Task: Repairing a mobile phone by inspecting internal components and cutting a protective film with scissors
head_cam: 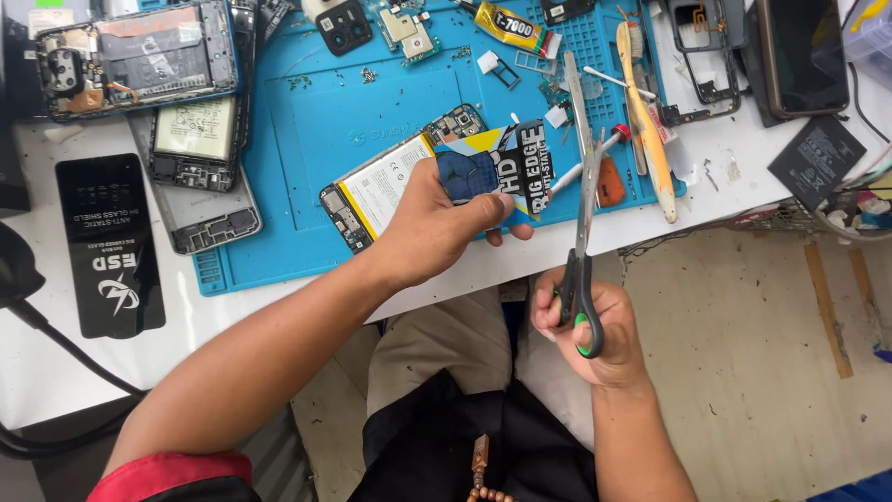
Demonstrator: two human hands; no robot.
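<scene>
A white table (483, 270) bears a blue work mat (316, 130), a black flat packet (110, 244) and a dark battery (816, 160).

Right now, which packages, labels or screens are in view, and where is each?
Printed packet: in left hand, blue, black, white.
Black flat package: left on white table, white print.
Yellow glue tube: top of blue mat.
Dark phone screen: top right.
Scissors: in right hand.

Blue-black printed packet (497, 172) at centre; black, perhaps screen-protector, packet (110, 244) left.
</scene>
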